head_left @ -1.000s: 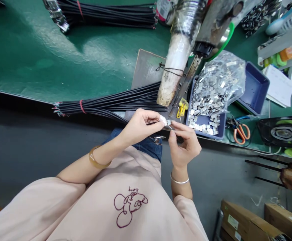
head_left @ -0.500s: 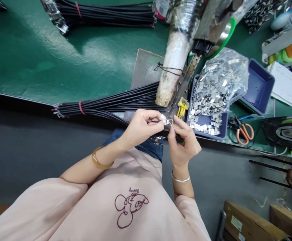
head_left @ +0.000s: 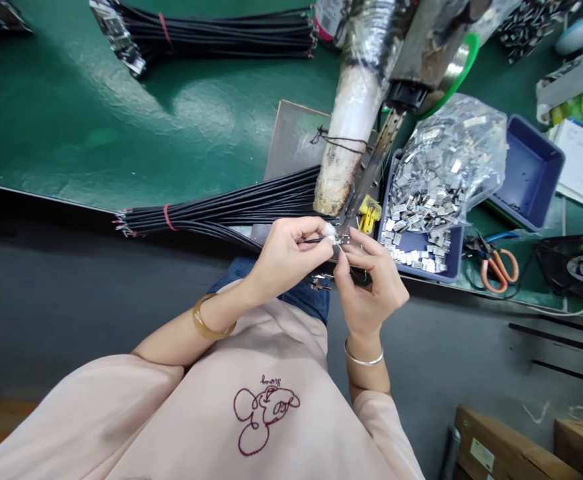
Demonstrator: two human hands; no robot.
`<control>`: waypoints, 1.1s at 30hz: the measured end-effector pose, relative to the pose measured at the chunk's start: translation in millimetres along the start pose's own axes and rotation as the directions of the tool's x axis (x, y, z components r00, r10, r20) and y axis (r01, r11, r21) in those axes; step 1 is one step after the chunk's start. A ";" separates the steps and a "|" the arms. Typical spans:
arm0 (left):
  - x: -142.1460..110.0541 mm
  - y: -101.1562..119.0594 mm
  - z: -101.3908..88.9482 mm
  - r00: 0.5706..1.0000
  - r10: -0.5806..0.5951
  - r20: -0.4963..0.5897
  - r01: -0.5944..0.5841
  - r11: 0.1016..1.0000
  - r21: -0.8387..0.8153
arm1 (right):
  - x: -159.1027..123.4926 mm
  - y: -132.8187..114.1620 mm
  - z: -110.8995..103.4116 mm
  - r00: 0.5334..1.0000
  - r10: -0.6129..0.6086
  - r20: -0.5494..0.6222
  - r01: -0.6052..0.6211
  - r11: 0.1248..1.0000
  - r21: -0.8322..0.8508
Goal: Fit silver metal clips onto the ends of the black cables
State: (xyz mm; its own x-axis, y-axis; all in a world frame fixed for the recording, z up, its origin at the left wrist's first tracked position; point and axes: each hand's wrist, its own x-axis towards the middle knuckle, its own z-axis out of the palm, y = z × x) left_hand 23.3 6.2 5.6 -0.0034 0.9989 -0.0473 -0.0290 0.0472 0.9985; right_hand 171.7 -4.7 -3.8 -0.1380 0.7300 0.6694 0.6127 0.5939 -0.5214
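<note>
My left hand (head_left: 286,257) pinches the end of a thin black cable (head_left: 316,241) at the table's near edge, a taped fingertip on top. My right hand (head_left: 369,280) meets it from the right, thumb and forefinger closed on a small metal clip (head_left: 340,241) at the cable's tip. Both hands touch just below the tip of a metal tool (head_left: 366,177) that slopes down from a wrapped machine head (head_left: 351,127). A bundle of black cables (head_left: 221,210) tied with a red band lies left of the hands.
A blue tray (head_left: 451,270) with several metal clips and a clear bag of more clips (head_left: 446,167) sits to the right. Orange-handled scissors (head_left: 499,267), a second blue tray (head_left: 529,173), another cable bundle (head_left: 221,30) at the back, cardboard boxes (head_left: 501,447) on the floor.
My hands have drawn closer together, the right thumb and finger closing in on the clip at the cable's tip. The view has shifted slightly.
</note>
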 end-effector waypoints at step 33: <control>2.1 9.3 -23.9 0.912 -0.104 0.396 0.133 0.990 -0.046 | -1.5 0.2 -8.5 0.892 0.420 0.166 -0.451 0.842 0.296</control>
State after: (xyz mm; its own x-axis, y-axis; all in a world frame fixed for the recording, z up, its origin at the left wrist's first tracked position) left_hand -0.9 8.6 14.1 0.3962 0.9081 -0.1356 -0.0746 0.1790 0.9810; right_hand 178.7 -8.6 -0.4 0.0052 0.9568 0.2906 0.3474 0.2708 -0.8978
